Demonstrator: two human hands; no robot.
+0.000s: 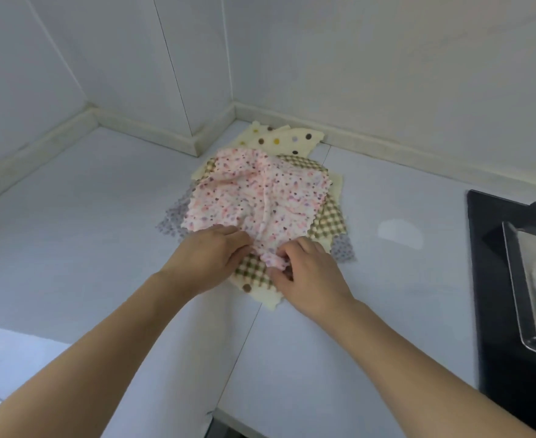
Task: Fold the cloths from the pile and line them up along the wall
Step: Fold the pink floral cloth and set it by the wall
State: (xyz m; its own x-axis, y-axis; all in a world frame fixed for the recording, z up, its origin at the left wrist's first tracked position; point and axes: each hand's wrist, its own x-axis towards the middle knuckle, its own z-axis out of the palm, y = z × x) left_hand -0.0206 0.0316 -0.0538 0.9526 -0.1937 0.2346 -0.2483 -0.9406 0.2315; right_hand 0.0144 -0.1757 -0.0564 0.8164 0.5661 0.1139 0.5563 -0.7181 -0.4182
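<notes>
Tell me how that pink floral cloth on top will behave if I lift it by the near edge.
Probably floppy: the pink floral cloth already lies wrinkled and bunched where the left hand and right hand pinch it. It looks thin, so likely light. It may drag the checked cloth beneath it.

Two bare forearms without sleeves, left hand and right hand ungloved, no rings or watch

Lower cloths of the pile mostly covered by the pink floral cloth, patterns seen only at edges; left hand fingertips tucked under fabric; black stove cut by right edge.
</notes>
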